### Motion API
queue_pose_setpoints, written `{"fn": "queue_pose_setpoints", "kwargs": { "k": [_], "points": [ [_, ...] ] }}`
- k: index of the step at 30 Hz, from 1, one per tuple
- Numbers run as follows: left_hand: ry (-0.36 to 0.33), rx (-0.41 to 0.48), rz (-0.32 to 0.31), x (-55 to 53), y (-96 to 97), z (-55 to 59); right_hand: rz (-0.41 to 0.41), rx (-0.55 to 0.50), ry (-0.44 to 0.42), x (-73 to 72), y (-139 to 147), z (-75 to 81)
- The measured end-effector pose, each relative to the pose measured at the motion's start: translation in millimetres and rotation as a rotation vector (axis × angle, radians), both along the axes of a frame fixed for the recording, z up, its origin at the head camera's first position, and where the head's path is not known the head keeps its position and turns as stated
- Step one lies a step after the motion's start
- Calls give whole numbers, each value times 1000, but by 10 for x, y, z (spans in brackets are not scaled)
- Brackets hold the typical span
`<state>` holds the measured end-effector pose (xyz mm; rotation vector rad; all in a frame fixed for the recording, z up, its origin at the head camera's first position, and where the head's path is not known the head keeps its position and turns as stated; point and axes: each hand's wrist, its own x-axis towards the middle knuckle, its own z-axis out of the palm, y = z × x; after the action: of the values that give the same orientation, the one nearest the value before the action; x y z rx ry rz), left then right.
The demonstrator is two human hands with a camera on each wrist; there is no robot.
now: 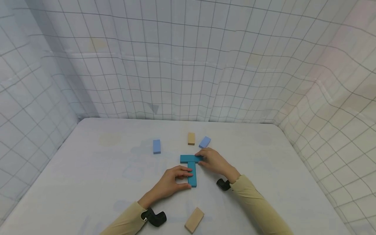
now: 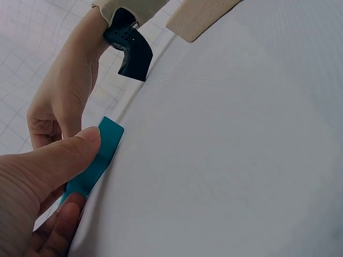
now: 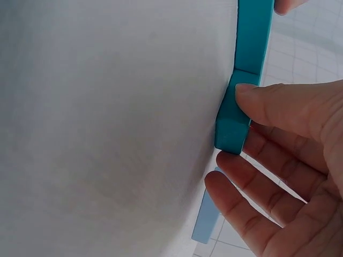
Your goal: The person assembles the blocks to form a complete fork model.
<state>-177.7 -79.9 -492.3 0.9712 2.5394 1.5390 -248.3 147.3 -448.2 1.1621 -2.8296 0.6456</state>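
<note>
Two teal wooden blocks lie on the white table as a T. The crossbar block (image 1: 186, 159) runs left to right, and the stem block (image 1: 192, 180) points toward me, its far end against the crossbar. My left hand (image 1: 168, 183) holds the stem block from the left, thumb by its near end and fingertips farther up. My right hand (image 1: 216, 162) pinches the crossbar's right end between thumb and fingers. In the right wrist view the thumb presses the crossbar block (image 3: 231, 131), with the stem block (image 3: 254, 37) meeting it.
Beyond the T lie a blue block (image 1: 157, 146) at left, a tan block (image 1: 191, 138) and a second blue block (image 1: 205, 142). A larger tan block (image 1: 194, 220) lies near me. Grid-patterned white cloth (image 1: 182, 65) hangs around the table (image 1: 97, 169).
</note>
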Motion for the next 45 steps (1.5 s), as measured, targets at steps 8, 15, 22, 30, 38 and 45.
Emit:
{"fn": "queue_pose_setpoints", "kwargs": {
  "k": [8,15,22,30,38,45],
  "points": [
    [-17,2,4,6,8,17,-11,21,0,-4,-9,-11],
    [-27,13,19,0,13,-6,-1,7,-9,-2,-10,-18],
    [-23,62,-1,-51,20,-31,-15,-1,-23,0,-17,-21],
    [-22,46,-11,-91,42,-22,-11,-9,-26,2,-18,-25],
    [3,49,-19,-124,49,-38,-14,-24,-30,12,6,-9],
    [29,56,-13,-132,49,-41,-12,-39,-52,10,17,-8]
  ]
}}
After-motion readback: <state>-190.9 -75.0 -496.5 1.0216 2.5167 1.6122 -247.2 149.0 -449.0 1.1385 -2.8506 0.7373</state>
